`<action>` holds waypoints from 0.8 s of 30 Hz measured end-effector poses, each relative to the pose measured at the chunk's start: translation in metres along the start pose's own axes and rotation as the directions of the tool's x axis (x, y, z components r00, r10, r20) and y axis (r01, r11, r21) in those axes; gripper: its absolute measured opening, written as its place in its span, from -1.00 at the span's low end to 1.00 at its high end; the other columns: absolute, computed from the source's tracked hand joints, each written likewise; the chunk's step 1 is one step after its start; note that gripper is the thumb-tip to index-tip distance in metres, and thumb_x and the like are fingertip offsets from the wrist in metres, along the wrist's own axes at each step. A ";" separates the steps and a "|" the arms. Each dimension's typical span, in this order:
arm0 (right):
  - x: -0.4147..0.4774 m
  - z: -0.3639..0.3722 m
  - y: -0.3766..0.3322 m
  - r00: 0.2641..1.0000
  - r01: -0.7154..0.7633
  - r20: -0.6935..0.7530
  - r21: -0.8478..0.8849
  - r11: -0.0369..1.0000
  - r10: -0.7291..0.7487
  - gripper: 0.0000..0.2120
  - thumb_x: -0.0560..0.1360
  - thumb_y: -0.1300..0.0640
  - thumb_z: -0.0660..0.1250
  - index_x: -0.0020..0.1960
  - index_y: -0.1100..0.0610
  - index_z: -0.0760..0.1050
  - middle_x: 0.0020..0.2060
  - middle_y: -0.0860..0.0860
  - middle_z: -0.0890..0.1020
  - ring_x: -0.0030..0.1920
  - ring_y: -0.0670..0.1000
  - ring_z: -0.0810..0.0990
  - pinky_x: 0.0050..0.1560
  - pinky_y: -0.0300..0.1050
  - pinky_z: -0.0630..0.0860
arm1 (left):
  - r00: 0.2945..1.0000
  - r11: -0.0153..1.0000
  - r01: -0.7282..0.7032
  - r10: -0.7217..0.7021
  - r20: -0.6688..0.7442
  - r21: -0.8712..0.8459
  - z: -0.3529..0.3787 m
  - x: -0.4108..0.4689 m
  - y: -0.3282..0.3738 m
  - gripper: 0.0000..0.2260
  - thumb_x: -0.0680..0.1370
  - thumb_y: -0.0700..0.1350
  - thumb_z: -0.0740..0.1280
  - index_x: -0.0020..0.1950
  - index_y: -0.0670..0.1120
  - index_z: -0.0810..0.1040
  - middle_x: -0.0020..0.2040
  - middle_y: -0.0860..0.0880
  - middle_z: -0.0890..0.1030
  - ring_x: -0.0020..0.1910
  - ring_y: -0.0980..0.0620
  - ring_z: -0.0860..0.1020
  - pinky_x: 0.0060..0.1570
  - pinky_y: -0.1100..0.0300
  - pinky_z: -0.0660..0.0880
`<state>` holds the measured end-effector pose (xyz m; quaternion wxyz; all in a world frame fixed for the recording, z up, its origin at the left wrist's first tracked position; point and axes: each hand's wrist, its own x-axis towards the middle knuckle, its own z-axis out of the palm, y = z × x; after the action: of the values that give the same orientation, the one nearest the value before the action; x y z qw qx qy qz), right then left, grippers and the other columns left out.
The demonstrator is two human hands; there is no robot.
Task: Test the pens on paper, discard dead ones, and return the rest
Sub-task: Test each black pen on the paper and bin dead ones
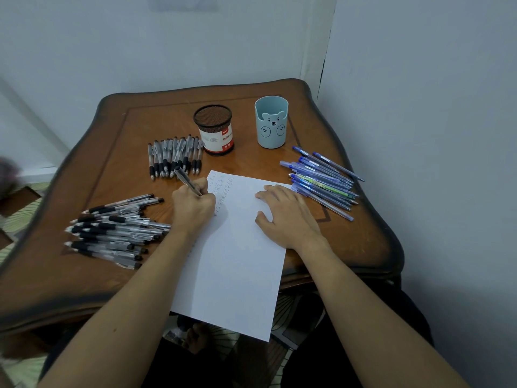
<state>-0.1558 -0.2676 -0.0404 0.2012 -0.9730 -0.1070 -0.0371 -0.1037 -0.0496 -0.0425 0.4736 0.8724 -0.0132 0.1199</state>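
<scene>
**Inspector:** What is recorded at the near edge?

**Clerk:** The sheet of paper [237,261] is found overhanging the near rim of the table [363,247], and its nearest corner hangs clear of the wood. Both forearms are laid across that rim.

**Inspector:** And the hands?

**Clerk:** The left hand [193,203] is curled round a grey pen [187,182], which is pinched between thumb and fingers and slanted away to the left. The tip is hidden by the fist, at the sheet's left margin beside columns of small test marks. These marks are too small to be read. The right hand [285,214] is pressed flat on the sheet, fingers straight and spread, with nothing held.

**Inspector:** Open room?

**Clerk:** A strip of bare wood is seen between the left wrist and the heap of black pens [112,231] by the left rim. On the right the blue pens [321,180] are piled just beside the fingertips and appear to touch the sheet's far corner. A row of black-grip pens [174,156] is ranged just beyond the left hand.

**Inspector:** Further back?

**Clerk:** A mesh holder [214,130] and a pale blue bear cup [270,121] are stood upright and apart, with bare wood behind them up to the far rim. The holder's label is legible only in part. A blurred shape is cut off at the left frame edge and cannot be identified.
</scene>
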 end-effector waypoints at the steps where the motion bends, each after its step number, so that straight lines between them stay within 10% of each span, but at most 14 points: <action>1: 0.000 0.000 0.000 1.000 -0.001 0.001 -0.001 1.000 0.001 -0.54 0.61 -0.10 0.16 0.49 -0.06 0.33 0.51 -0.05 0.32 0.53 -0.05 0.18 0.53 -0.02 0.05 | 1.000 1.000 -0.007 0.007 -0.009 -0.002 0.000 0.000 0.001 -0.93 0.30 -0.33 0.16 -0.35 -0.29 0.27 -0.45 -0.10 0.27 -0.49 0.10 0.23 -0.44 0.26 0.19; 10: 0.000 -0.001 -0.001 1.000 -0.001 0.002 0.012 1.000 0.001 -0.54 0.61 -0.10 0.16 0.50 -0.05 0.33 0.51 -0.05 0.33 0.53 -0.05 0.19 0.53 -0.01 0.06 | 0.962 0.904 0.244 -0.271 -0.031 -0.350 -0.009 0.005 0.008 -0.78 0.42 -0.37 0.27 -0.25 -0.04 0.44 -0.38 0.01 0.43 -0.38 0.02 0.37 -0.39 0.17 0.31; 16: -0.001 -0.001 -0.001 1.000 -0.010 0.003 0.010 1.000 0.010 -0.54 0.61 -0.11 0.16 0.49 -0.07 0.33 0.51 -0.06 0.32 0.53 -0.05 0.18 0.53 -0.02 0.05 | 0.945 0.904 0.314 -0.328 0.002 -0.291 -0.011 0.013 0.009 -0.71 0.60 0.29 0.18 0.01 0.08 0.39 -0.23 -0.03 0.43 -0.31 0.02 0.42 -0.36 0.11 0.36; 24: -0.001 -0.003 -0.002 1.000 -0.012 0.008 0.012 1.000 0.012 -0.53 0.61 -0.11 0.16 0.50 -0.07 0.32 0.52 -0.06 0.32 0.54 -0.05 0.18 0.53 -0.02 0.05 | 0.952 0.903 0.283 -0.305 -0.018 -0.324 -0.025 0.023 0.022 -0.66 0.68 0.09 0.23 0.00 -0.14 0.63 -0.50 0.00 0.49 -0.55 0.05 0.42 -0.56 0.24 0.34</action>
<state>-0.1571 -0.2673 -0.0374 0.2067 -0.9725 -0.1024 -0.0313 -0.0895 -0.0386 -0.0066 0.6207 0.7720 0.1155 0.0730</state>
